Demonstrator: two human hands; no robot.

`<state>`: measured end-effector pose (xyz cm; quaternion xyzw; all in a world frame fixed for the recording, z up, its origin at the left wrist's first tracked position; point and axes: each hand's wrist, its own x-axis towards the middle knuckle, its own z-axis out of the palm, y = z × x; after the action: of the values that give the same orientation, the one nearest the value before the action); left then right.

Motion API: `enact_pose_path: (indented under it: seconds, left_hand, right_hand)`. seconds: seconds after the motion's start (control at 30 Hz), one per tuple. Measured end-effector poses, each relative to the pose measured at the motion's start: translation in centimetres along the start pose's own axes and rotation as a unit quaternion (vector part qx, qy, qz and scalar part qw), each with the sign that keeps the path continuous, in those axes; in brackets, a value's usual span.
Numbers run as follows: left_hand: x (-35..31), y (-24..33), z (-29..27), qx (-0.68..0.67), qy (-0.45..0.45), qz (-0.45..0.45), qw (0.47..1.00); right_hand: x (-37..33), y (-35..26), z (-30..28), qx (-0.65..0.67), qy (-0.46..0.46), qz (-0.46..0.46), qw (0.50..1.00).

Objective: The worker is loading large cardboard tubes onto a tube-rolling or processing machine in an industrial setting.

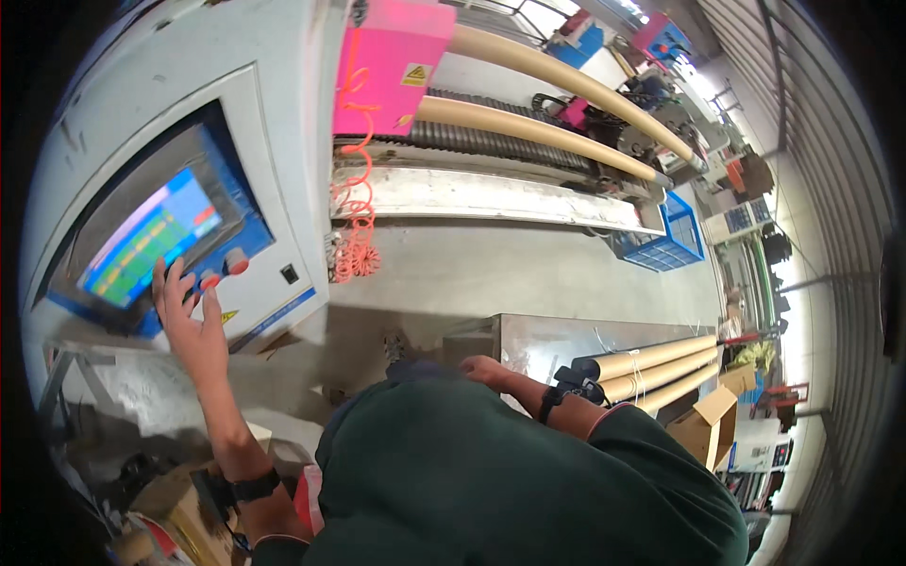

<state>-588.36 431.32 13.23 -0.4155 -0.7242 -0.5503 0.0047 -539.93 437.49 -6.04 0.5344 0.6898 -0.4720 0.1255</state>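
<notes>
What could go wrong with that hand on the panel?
The left hand reaches the screen right beside the red buttons; a slip could press one by mistake. The right hand rests back near the tubes, out of the person's line of sight, so it may bump them.

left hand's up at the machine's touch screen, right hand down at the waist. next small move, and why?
Probably a short press with the fingertips. The left hand is raised with fingers spread at the lower right corner of the lit touch screen, beside the red buttons; whether it touches the screen or a button I cannot tell. The right hand rests empty at the waist.
</notes>
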Motion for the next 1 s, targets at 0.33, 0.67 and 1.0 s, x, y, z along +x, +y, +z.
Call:
enact_pose_path:
  seconds: [0.33, 0.67, 1.0]
  left_hand:
    - [0.5, 0.1, 1.2, -0.026, -0.032, 0.014, 0.999]
    - [1.2, 0.6, 1.4, -0.047, -0.034, 0.034, 0.998]
    - [1.0, 0.9, 0.6, -0.021, -0.023, 0.032, 0.999]
  right_hand:
    - [0.9, 2.6, 1.1, -0.009, 0.020, -0.020, 1.000]
    - [1.6, 2.4, 0.8, -0.032, -0.029, 0.004, 0.999]
    - [1.7, 2.1, 0.5, -0.023, -0.026, -0.032, 0.999]
